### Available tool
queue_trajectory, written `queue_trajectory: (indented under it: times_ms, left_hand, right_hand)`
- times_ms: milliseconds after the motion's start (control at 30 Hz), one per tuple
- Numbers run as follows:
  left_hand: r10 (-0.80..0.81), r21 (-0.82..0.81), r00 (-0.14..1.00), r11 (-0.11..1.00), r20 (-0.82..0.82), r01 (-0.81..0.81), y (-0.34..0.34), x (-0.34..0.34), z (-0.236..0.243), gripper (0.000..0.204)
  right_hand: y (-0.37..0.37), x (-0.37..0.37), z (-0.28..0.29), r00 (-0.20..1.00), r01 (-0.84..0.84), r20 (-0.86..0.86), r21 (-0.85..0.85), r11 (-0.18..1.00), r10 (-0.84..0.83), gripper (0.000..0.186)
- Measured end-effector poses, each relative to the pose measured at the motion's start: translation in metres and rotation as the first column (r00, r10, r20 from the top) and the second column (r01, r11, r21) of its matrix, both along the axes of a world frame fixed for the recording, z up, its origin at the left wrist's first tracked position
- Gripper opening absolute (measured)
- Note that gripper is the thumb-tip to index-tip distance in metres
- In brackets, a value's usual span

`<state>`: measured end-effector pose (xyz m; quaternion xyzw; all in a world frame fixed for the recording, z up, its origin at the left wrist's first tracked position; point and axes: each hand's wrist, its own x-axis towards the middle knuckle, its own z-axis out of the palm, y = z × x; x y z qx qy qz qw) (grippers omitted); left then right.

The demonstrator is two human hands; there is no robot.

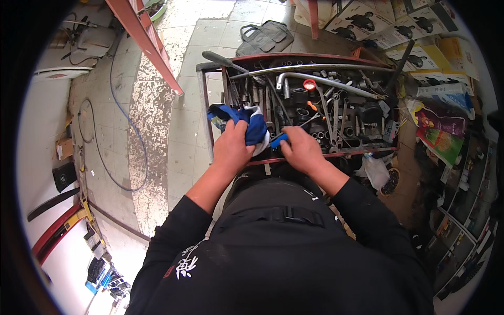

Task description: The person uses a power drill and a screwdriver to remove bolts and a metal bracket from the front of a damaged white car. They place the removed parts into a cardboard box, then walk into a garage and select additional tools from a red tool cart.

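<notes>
My left hand [234, 144] grips a crumpled blue and white cloth [254, 135] at the left side of a red-rimmed tool tray [325, 155]. My right hand [303, 149], just right of it, is closed on a blue-handled tool [277, 140] whose far part I cannot make out clearly. Under and beyond my hands lie several wrenches [336, 121], sockets [299, 94] and dark rods. A long bent metal bar [336, 84] lies across the back of the tray, near a small red round item [309, 84] and an orange-handled piece [311, 105].
A grey bag [265, 39] lies on the tiled floor beyond the tray. A red ladder-like frame [152, 47] stands at upper left, with a hose [136, 131] on the floor below. Cardboard boxes [362, 21] and colourful sacks [436, 126] crowd the right, beside a shelf unit [462, 210].
</notes>
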<state>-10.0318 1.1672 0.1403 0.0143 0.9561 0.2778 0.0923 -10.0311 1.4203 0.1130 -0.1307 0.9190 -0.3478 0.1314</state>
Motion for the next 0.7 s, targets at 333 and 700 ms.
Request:
queue_trajectory:
  times_ms: [333,700]
  left_hand:
    - [-0.318,-0.105,0.947,0.944,-0.049,0.312,0.038,-0.019,-0.013,0.054]
    - [-0.127,-0.023,0.986,0.991,0.108,0.13,0.025,-0.025,-0.046,0.03]
  right_hand:
    - [-0.001,-0.004,-0.011,0.994,-0.038,-0.104,-0.206,0.978,0.017,0.06]
    - [0.068,0.014,-0.031,0.879,0.429,0.245,-0.034,0.902,-0.409,0.024]
